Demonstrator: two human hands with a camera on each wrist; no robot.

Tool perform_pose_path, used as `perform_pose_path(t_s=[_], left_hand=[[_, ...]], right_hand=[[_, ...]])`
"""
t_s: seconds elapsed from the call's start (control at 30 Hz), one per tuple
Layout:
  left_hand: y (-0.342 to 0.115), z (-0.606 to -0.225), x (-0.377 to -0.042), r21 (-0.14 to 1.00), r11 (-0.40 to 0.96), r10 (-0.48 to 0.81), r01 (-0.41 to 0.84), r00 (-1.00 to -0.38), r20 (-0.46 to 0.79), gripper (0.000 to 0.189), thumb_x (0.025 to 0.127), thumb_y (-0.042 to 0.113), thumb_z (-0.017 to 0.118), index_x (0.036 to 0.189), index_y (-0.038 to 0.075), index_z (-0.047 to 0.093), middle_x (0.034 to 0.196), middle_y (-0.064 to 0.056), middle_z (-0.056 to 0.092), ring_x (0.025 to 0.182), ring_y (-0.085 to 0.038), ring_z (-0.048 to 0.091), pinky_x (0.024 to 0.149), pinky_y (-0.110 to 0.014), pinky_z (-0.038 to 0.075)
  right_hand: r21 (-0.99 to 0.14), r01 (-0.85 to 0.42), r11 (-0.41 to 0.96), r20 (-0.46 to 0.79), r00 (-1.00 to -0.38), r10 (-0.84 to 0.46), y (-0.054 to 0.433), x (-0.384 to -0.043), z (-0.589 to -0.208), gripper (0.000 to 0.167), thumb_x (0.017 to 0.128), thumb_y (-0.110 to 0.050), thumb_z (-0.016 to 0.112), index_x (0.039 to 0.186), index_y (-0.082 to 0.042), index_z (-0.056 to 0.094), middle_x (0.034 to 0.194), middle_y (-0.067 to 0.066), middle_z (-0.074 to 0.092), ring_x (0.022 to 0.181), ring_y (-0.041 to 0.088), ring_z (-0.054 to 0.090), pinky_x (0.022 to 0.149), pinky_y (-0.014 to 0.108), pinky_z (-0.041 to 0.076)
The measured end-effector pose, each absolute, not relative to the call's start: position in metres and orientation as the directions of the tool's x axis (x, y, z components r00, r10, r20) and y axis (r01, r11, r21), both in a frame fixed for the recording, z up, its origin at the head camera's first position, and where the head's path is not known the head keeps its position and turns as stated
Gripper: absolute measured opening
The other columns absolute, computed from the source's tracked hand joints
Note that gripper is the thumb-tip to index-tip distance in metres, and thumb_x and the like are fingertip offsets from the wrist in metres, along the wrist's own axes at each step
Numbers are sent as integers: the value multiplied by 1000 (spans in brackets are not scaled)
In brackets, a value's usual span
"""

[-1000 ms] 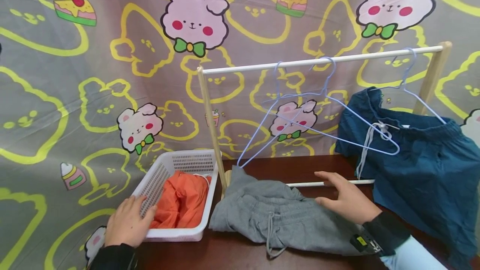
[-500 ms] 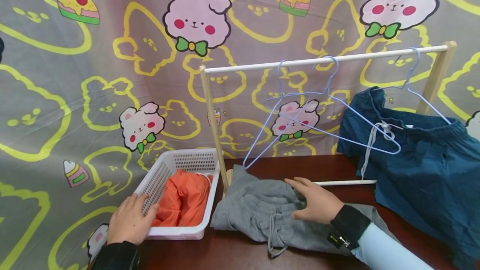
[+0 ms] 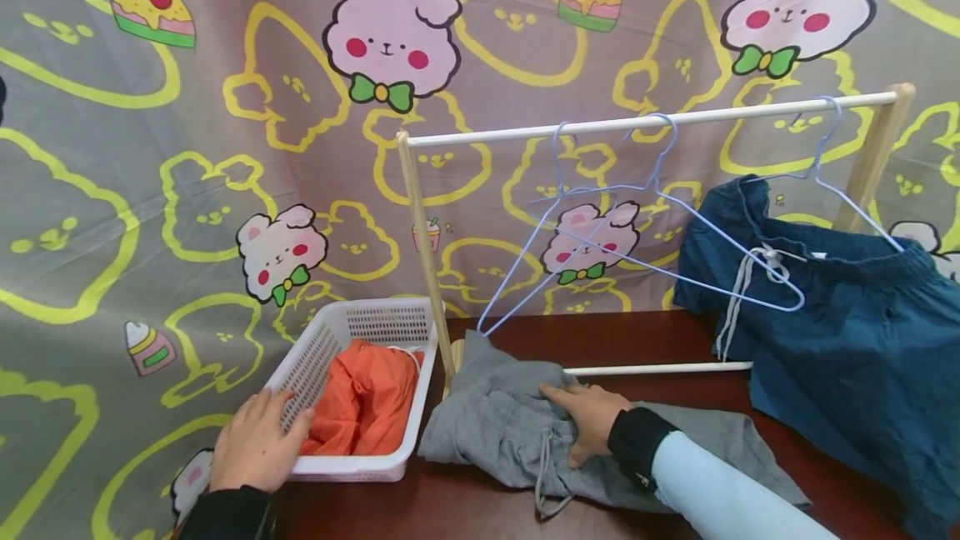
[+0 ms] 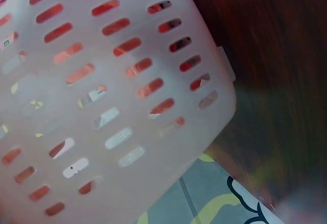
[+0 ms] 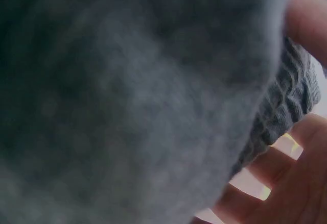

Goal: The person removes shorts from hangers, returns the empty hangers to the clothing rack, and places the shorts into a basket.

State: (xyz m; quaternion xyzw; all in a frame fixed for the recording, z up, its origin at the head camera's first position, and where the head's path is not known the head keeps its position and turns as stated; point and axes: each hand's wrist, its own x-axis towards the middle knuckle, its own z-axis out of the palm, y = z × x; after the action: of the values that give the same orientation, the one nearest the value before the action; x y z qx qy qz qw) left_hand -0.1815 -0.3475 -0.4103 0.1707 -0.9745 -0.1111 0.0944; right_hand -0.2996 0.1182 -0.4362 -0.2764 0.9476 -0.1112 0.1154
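Reaching from the lower right in a black cuff and light blue sleeve, set the right hand on the gray garment, with thumb apart from the fingers and cloth between them in the right wrist view; could not tell a grip from a mere touch, with fingertips hidden behind blurred fabric. Had the gray garment lying rumpled on the dark red-brown table, with its drawstring trailing toward the near side. Rested the left hand, with fingers extended and relaxed and nothing gripped, over the near left corner of the white basket, just left of the gray garment. Found a crumpled orange garment inside. Looked past these to a wooden rack, and saw two bare blue hangers crossing on its white rail, with their lower left corners at the gray garment's far left end. Noted dark blue shorts with a white cord on another hanger at the right. Faced, farthest back, a gray curtain printed with white rabbits and yellow outlines.
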Motion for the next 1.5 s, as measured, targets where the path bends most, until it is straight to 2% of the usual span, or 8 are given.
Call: perform_pose_path(t_s=[0.27, 0.5, 0.77, 0.93, 1.03, 1.23, 1.4, 1.5], left_hand=[[-350, -408, -181, 224, 914, -371, -339, -921, 119, 77, 100, 57, 47, 142, -8, 44, 148, -39, 28, 136, -56, 23, 107, -74, 18], [-347, -406, -187, 218, 919, -360, -330, -925, 118, 78, 101, 57, 45, 141, -9, 43, 149, -40, 27, 137, -56, 22, 108, -74, 18], [-346, -402, -192, 219, 923, -347, -315, -930, 122, 77, 102, 56, 44, 142, -9, 43, 150, -39, 25, 138, -55, 20, 108, -73, 17], [-349, -404, -190, 217, 923, -345, -318, -934, 97, 83, 100, 60, 43, 142, -11, 41, 148, -40, 26, 136, -56, 21, 108, -73, 18], [-352, -406, -187, 219, 920, -350, -326, -933, 83, 84, 100, 61, 45, 142, -12, 41, 148, -41, 26, 136, -57, 22, 107, -73, 18], [-353, -410, -185, 226, 916, -358, -332, -930, 86, 84, 99, 59, 47, 142, -12, 40, 149, -41, 26, 136, -57, 22, 107, -74, 17], [-351, -409, -188, 225, 914, -365, -338, -927, 88, 83, 99, 59, 47, 142, -11, 41, 149, -40, 27, 137, -56, 21, 108, -74, 18], [-351, -408, -189, 223, 913, -368, -342, -926, 87, 84, 99, 60, 47, 142, -11, 41, 149, -40, 27, 138, -56, 21, 108, -73, 18]], right_hand=[[-275, -479, 833, -191, -822, -536, 106, -306, -440, 108, 61, -34, 99, 154, -27, 44, 147, 12, 52, 132, 44, 47, 98, 57, 46], [-226, -462, 857, -199, -840, -505, 105, -319, -446, 108, 59, -36, 100, 152, -30, 45, 131, 8, 64, 119, 29, 59, 95, 50, 50], [-147, -516, 844, -107, -840, -532, 109, -315, -444, 82, 59, -37, 99, 132, -21, 67, 121, 3, 70, 110, 23, 65, 90, 44, 53], [-176, -601, 780, -5, -792, -611, 108, -306, -441, 38, 63, -24, 96, 93, -20, 73, 87, -5, 70, 82, 15, 66, 76, 38, 55], [-209, -621, 756, -1, -773, -635, 105, -301, -437, 28, 66, -17, 92, 79, -21, 68, 77, -7, 66, 76, 14, 63, 73, 36, 54], [-285, -614, 736, -6, -767, -642, 105, -305, -431, 24, 67, -15, 87, 88, -16, 74, 94, 0, 63, 91, 18, 58, 84, 35, 51], [-465, -618, 634, 63, -737, -673, 108, -310, -432, 23, 77, -9, 77, 95, -21, 69, 91, -7, 61, 84, 12, 56, 77, 34, 49], [-551, -596, 584, 86, -737, -671, 106, -308, -427, 29, 81, -5, 70, 103, -24, 66, 93, -12, 62, 85, 10, 57, 77, 35, 49]])
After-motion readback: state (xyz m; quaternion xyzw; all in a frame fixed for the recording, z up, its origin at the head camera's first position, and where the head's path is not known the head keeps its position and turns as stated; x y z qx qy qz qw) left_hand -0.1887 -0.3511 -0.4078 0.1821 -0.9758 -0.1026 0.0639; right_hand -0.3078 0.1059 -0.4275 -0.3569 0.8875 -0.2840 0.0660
